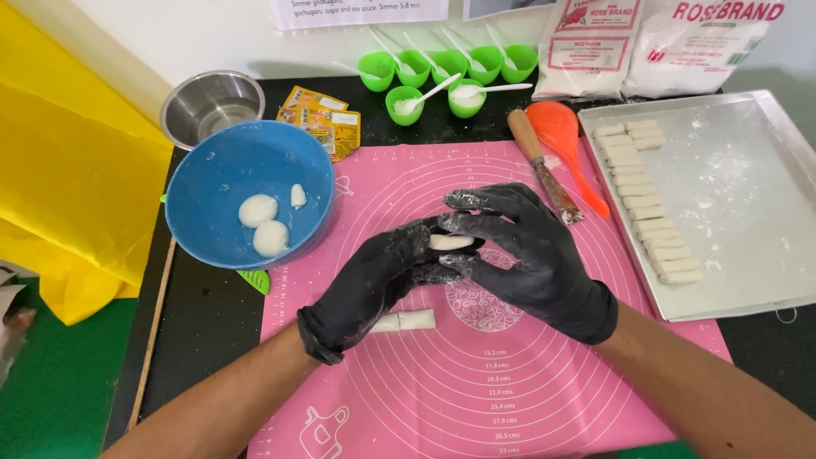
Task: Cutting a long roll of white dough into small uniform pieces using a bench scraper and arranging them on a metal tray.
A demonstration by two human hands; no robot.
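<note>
On the metal tray (748, 255) a long column of finished dough sticks (646, 200) already lies, while three lumps of dough (270, 223) wait in the blue bowl (204, 183). On the pink mat (527, 374) lies one short roll (406, 321); above it, the left hand (374, 285) and right hand (518, 255) close loosely around a small dough piece (450, 242), pressed between their fingers.

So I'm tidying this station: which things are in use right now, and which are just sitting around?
In use: left hand and right hand in black gloves, gripping a white dough piece; pink silicone mat.

Lying about: blue plastic bowl, steel bowl, wooden-handled brush, green cups.
</note>
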